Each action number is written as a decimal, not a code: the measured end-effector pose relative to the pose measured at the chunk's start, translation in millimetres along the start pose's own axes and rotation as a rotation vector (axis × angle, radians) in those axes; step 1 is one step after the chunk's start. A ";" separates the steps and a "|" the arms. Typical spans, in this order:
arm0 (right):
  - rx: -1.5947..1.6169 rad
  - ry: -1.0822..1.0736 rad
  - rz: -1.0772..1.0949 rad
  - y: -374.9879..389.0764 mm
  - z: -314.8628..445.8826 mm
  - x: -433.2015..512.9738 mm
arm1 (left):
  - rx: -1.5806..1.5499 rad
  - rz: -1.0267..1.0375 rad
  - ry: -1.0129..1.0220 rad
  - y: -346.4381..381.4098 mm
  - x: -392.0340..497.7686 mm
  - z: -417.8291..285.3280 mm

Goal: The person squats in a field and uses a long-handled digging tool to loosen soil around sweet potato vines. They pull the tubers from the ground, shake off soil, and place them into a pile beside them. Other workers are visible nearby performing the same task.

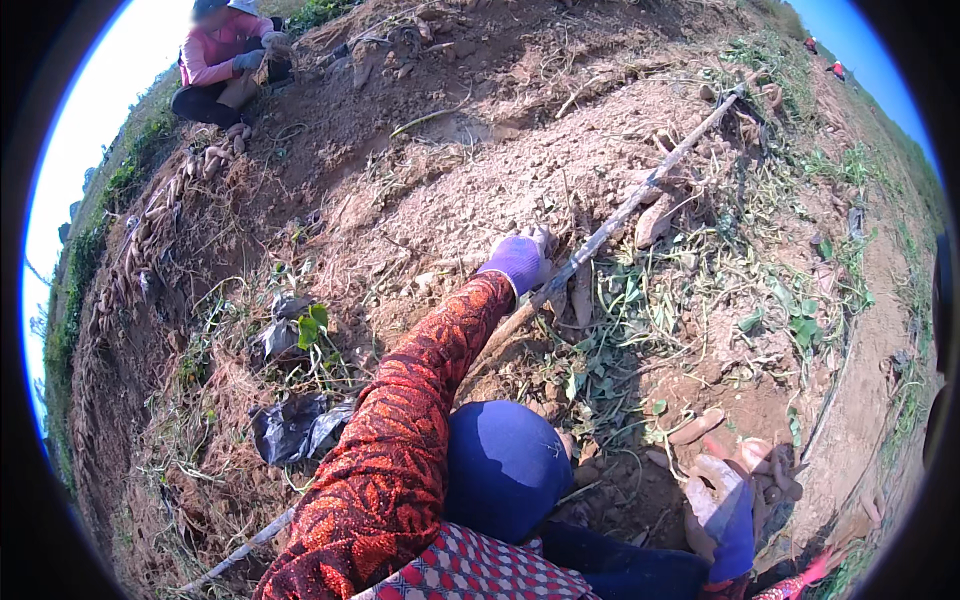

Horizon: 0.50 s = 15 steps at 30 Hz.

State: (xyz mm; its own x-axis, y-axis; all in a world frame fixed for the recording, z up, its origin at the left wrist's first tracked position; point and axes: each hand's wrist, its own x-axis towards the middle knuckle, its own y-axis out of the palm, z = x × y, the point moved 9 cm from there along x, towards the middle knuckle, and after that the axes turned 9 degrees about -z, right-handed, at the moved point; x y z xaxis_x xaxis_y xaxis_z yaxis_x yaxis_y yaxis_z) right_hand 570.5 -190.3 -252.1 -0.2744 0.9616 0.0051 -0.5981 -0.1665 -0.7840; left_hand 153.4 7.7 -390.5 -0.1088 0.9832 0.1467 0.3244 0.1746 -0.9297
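Both my hands wear soiled work gloves with purple cuffs. My left hand (529,251) reaches forward and rests on the loose soil (442,202); its fingertips are hidden, so any hold cannot be told. Just right of it a long drip hose (630,206) crosses the ground slantwise. My right hand (720,502) is low at the right, beside a pile of sweet potatoes (776,472); whether it grips one is unclear. A single sweet potato (697,426) lies above that hand. Another large sweet potato (652,221) lies right of the hose.
Wilted vines (622,322) cover soil right of my left hand. Torn black plastic film (289,427) lies left of my sleeve. A row of sweet potatoes (161,210) runs along the left. A co-worker (225,64) sits at upper left; people (836,70) are far off at upper right.
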 end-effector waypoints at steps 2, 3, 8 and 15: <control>-0.027 0.017 -0.006 -1.0 -1.9 0.6 | 0.004 -0.026 -0.032 5.6 6.5 6.4; -0.075 0.044 -0.003 -1.0 -4.2 1.8 | -0.001 -0.005 -0.001 9.6 8.7 5.9; -0.043 0.040 0.030 3.8 7.8 12.9 | -0.067 -0.081 0.039 4.7 -4.8 10.7; 0.011 0.129 0.051 3.9 29.3 14.3 | -0.118 0.076 0.084 13.0 -70.8 20.4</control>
State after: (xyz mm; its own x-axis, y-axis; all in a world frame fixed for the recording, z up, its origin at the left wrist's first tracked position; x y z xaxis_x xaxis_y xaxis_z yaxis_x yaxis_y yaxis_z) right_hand 542.2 -183.6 -236.9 -0.2056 0.9718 -0.1152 -0.5941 -0.2175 -0.7744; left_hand 146.2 -60.7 -419.8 -0.0030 0.9939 0.1101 0.4377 0.1003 -0.8935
